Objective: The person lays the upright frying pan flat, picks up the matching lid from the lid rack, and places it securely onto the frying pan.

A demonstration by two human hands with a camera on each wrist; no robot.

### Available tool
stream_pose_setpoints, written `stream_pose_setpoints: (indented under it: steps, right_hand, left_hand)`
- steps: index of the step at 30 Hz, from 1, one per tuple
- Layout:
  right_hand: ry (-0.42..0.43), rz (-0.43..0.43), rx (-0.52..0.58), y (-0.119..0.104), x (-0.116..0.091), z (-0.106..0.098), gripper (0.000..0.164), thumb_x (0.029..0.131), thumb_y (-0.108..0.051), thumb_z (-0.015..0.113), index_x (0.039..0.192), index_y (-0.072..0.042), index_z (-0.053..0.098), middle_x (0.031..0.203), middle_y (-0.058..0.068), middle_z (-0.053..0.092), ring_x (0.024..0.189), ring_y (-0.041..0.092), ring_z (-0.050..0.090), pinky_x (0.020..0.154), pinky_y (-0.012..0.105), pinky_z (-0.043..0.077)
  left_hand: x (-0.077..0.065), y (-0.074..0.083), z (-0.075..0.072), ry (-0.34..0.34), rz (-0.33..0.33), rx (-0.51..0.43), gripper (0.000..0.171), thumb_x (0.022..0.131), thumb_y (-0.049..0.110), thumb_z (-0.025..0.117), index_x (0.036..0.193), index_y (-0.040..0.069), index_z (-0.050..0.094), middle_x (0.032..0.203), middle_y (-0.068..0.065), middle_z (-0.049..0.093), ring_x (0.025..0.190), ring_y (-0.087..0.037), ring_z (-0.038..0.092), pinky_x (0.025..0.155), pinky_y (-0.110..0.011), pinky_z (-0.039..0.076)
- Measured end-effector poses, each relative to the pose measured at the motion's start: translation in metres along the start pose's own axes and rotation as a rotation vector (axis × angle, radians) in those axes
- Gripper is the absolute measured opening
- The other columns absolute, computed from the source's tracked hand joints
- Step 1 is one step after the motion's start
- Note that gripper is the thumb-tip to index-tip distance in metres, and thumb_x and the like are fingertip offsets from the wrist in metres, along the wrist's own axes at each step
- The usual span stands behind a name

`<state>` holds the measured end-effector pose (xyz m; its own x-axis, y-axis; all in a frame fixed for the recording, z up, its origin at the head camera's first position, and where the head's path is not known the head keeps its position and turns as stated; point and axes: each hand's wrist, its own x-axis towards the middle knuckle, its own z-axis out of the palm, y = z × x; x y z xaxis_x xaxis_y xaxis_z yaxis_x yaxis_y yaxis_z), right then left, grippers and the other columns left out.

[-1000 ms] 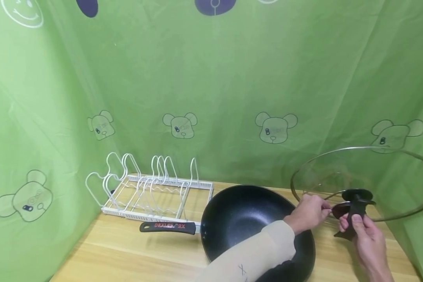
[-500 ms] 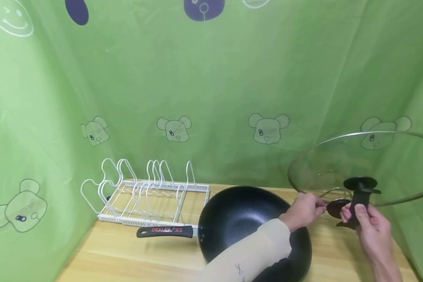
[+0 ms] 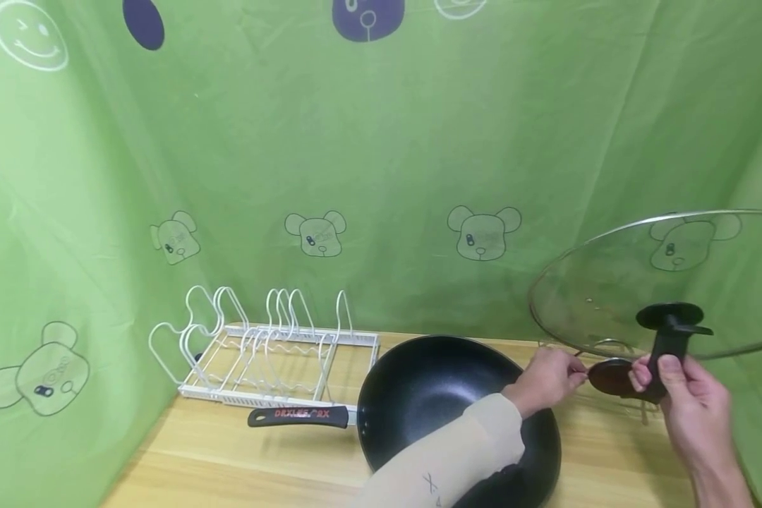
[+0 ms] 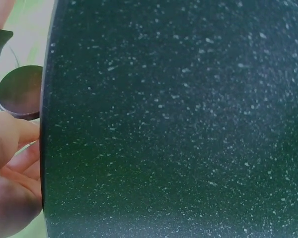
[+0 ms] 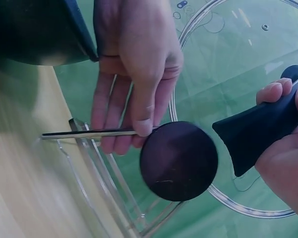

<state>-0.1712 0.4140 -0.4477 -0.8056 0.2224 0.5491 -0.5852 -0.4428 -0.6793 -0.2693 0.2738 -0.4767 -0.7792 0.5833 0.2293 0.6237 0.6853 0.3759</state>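
Observation:
On the right of the head view, my right hand grips the black upright handle of a large glass lid. The lid is tilted, its metal rim well above the table. My left hand reaches across a black wok and pinches a thin metal-edged part of a wire stand. A dark round disc on this stand sits just beyond those fingertips. In the left wrist view the wok's speckled inside hides part of my left fingers.
A white wire pot rack with upright loops stands at the back left of the wooden table. The wok's long black handle points left, in front of the rack. Green printed cloth encloses the table's back and sides.
My right hand has lifted the glass lid up and to the right, away from the wire stand and its dark disc. My left hand keeps its pinch at the stand.

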Motion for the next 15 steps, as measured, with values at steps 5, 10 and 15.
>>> stream_pose_setpoints:
  steps: [5,10,15]
  right_hand:
    - [-0.005,0.023,-0.048,-0.008,0.004,0.006,0.023,0.106,0.005,0.041,0.111,0.016,0.061,0.096,0.020,0.068,0.080,0.021,0.069,0.080,0.029,0.060]
    - [-0.009,0.033,-0.069,-0.013,0.008,0.014,0.022,0.106,0.003,0.043,0.110,0.015,0.062,0.094,0.019,0.067,0.077,0.019,0.068,0.076,0.027,0.060]
    - [-0.008,0.018,-0.090,-0.019,0.012,0.022,0.022,0.106,0.002,0.045,0.107,0.016,0.062,0.090,0.018,0.066,0.074,0.019,0.068,0.068,0.027,0.059]
  left_hand:
    - [0.001,0.002,-0.001,-0.020,-0.013,0.000,0.013,0.100,0.033,0.069,0.109,0.033,0.079,0.095,0.023,0.072,0.075,0.013,0.054,0.069,-0.002,0.041]
    - [0.001,0.000,-0.004,-0.046,0.009,0.036,0.015,0.101,0.034,0.067,0.111,0.034,0.077,0.098,0.025,0.072,0.080,0.013,0.058,0.075,-0.003,0.042]
    - [-0.002,-0.001,-0.012,-0.114,0.001,-0.007,0.023,0.101,0.027,0.065,0.122,0.032,0.073,0.104,0.023,0.072,0.085,0.014,0.059,0.076,-0.003,0.043]
